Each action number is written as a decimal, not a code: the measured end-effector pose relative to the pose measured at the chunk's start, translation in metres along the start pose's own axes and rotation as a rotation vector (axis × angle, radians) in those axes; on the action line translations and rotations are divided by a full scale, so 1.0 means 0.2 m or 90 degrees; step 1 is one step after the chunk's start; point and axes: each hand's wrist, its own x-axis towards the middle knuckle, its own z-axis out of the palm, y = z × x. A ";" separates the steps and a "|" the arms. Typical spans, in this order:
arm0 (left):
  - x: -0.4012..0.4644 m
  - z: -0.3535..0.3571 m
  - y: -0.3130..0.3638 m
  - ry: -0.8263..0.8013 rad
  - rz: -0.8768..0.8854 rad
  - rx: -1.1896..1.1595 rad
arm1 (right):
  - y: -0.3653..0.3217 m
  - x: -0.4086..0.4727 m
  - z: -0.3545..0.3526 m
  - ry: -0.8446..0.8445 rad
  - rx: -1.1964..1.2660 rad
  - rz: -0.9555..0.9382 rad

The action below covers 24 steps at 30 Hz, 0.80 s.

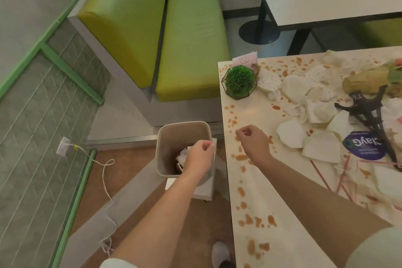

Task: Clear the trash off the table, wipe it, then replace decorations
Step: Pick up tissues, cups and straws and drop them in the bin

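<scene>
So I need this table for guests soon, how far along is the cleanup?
Barely started. Some crumpled paper already lies in the bin; the left hand is over it, holding nothing visible. Left: the napkins, straws and orange spills on the table. The plant and tower model are not yet moved.

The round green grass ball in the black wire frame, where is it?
The green grass ball sits on the table's far left corner, beside a pink card.
</scene>
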 end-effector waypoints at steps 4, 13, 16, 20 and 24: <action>-0.02 0.15 0.13 -0.048 0.042 0.012 | 0.06 0.05 -0.18 0.046 0.043 0.026; -0.05 0.51 0.38 -0.131 0.076 0.098 | 0.21 0.20 -0.58 0.175 -0.268 -0.004; -0.04 0.63 0.45 -0.138 0.075 0.116 | 0.26 0.28 -0.67 0.186 -0.495 -0.049; -0.01 0.78 0.53 -0.134 0.057 0.106 | 0.29 0.34 -0.76 0.092 -0.663 -0.072; 0.02 0.90 0.57 -0.128 0.032 0.130 | 0.31 0.38 -0.80 -0.022 -0.742 -0.039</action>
